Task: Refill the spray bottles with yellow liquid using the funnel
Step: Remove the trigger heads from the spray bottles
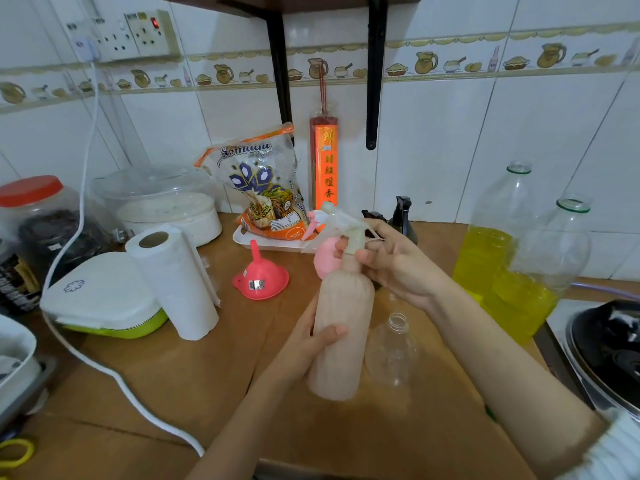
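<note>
Both forearms reach in from the bottom edge, and between them stands the beige spray bottle, upright and seemingly lifted just off the wooden bench. It looks as though the step in hand is unscrewing its trigger head so it can be filled.

Largest of the task's things are the two big bottles of yellow liquid at the right, caps off, standing close together near the stove; they are part full and will be heavy to tip, so a slow two-handed pour seems wise later.

Next in size, the beige bottle itself. The left hand is wrapped around its lower body, thumb across the front. Holding it firm and vertical there should stop the body turning with the collar.

The right hand is closed on the pale trigger head at the neck, fingertips pinching the collar. Turning at the collar and not at the nozzle would likely spare the thin plastic, and lifting the head straight up should bring the dip tube out without flicking drops.

A clear empty bottle lies just right of the beige one, neck open. A pink spray bottle stands just behind it, and a black sprayer further back.

Smallest, the red funnel rests mouth down on the bench, well within reach to the left.
</note>
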